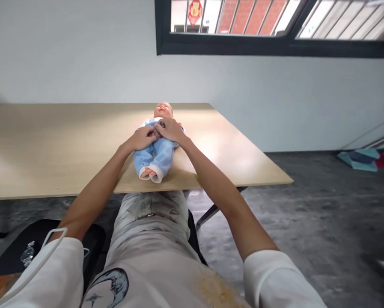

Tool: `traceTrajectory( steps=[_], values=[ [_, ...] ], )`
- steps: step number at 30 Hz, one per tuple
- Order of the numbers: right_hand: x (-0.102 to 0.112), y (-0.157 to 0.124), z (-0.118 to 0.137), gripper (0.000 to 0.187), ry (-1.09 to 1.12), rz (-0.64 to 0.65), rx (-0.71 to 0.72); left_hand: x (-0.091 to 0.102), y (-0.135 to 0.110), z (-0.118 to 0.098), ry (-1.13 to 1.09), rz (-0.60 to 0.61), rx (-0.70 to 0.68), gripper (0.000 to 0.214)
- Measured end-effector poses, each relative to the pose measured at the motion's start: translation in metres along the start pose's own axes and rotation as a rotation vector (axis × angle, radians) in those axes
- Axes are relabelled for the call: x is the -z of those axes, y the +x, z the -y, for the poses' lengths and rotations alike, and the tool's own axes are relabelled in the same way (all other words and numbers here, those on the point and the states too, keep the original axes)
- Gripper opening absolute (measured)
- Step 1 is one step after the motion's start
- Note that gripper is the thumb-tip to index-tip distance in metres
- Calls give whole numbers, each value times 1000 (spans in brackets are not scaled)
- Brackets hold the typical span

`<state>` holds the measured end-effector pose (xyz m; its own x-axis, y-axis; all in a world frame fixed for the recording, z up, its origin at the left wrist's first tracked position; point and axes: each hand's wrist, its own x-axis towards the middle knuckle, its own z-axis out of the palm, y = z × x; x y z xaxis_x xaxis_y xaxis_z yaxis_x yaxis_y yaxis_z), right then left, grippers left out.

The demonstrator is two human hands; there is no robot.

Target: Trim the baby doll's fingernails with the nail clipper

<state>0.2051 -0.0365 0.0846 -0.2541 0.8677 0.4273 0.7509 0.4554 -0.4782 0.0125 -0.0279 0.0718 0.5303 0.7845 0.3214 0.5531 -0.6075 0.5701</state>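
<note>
A baby doll (163,110) in a light blue outfit (161,155) with white cuffs lies on its back on the table, its head away from me and its bare feet towards me. My left hand (144,137) rests over the left side of the doll's belly, fingers bent inward on the clothing. From the other side my right hand (170,129) covers the chest, with thumb and fingers curled together at the front of the outfit. The fingertips of both hands meet at the middle; what exactly they pinch there is partly hidden.
The wooden table (66,145) ends at a right edge just past the doll. A black chair (93,239) beside me carries a wristwatch (28,253). A white cable (47,244) runs by my left arm. Behind are a wall and barred window (243,45).
</note>
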Motion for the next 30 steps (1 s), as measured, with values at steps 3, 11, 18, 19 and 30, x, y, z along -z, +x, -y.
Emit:
traceTrajectory(
  steps=[3, 11, 18, 19, 30],
  values=[
    [0, 0, 0, 37, 16, 17, -19, 0, -2, -3, -4, 12, 1, 16],
    [3, 0, 4, 31, 26, 22, -61, 2, -3, -5, -17, 32, -7, 14],
    [0, -1, 2, 30, 19, -4, -54, 2, -3, -4, 1, 32, -15, 10],
    [0, -1, 2, 31, 19, -3, -57, 1, -3, -4, 0, 33, -16, 10],
    [-3, -3, 2, 29, 96, -42, -45, 12, -9, -27, 242, 60, -165, 5]
  ],
)
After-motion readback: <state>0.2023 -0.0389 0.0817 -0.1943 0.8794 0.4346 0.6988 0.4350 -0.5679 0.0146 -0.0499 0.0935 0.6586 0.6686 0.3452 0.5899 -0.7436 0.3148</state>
